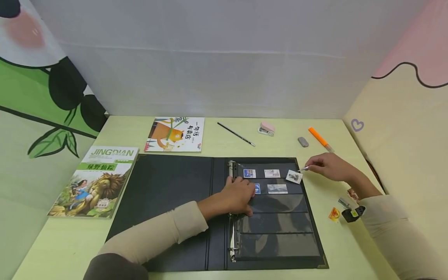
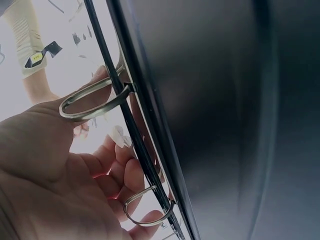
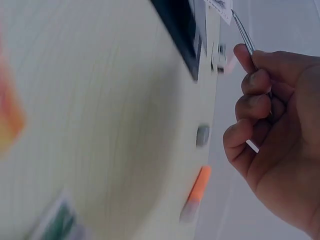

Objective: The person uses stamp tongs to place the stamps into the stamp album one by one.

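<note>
Right hand [image 1: 330, 167] pinches tweezers [image 1: 306, 168] holding stamp [image 1: 294, 177], likely avoiding fingerprints; left hand [image 1: 238, 195], apart, rests relaxed on stamp-album page [image 1: 280, 223], probably steadying it.

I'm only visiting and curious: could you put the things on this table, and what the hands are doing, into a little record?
Left hand: over the metal rings, reaching onto the pocket page
Right hand: fingers curled round tweezers
Tweezers: hold a small stamp at the page's upper right edge
Binder: black, open
Stamps in pockets: four visible, one partly covered by the left hand
Farther back: picture book, pencil, stapler, eraser, orange tool
Left of binder: lion-cover book
Right of binder: small items, some unclear
</note>
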